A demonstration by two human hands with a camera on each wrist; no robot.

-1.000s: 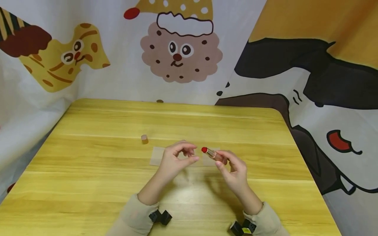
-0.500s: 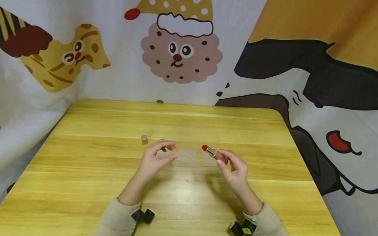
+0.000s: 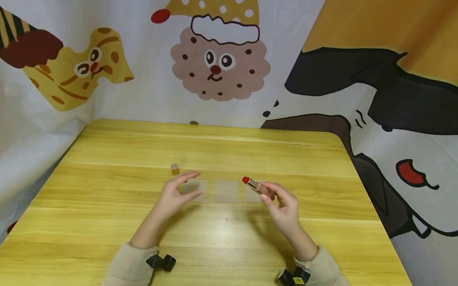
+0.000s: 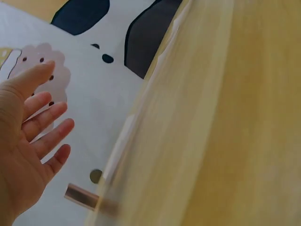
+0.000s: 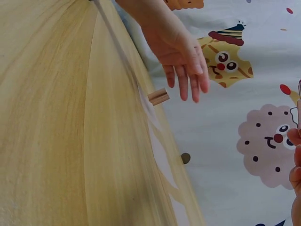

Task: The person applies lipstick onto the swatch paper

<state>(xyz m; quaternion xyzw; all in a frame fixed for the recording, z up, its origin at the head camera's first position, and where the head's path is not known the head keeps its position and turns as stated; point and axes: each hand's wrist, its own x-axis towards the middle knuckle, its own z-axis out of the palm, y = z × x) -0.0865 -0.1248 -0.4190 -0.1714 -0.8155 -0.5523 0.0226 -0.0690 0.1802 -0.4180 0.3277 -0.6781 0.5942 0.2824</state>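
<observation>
In the head view my right hand [image 3: 284,204] pinches a lipstick [image 3: 258,188] with its red tip out, pointing up and to the left. My left hand [image 3: 175,194] holds nothing; its thumb and fingers are spread apart above the leftmost of three pale squares. Just beyond those fingers stands the lipstick cap [image 3: 175,169], upright on the table. The left wrist view shows the left hand [image 4: 30,127] with fingers extended, near the cap [image 4: 81,196]. At the right edge of the right wrist view, only the right hand's fingertips [image 5: 295,174] show.
The three thin pale squares lie in a row: left square [image 3: 199,190], middle square [image 3: 226,191], right square [image 3: 251,194]. They rest on a wooden table [image 3: 229,246]. A printed cloth [image 3: 143,99] hangs behind the table's far edge.
My left hand has moved away to the left from beside the lipstick, toward the cap, uncovering the middle square. The right hand keeps its hold on the lipstick, almost still.
</observation>
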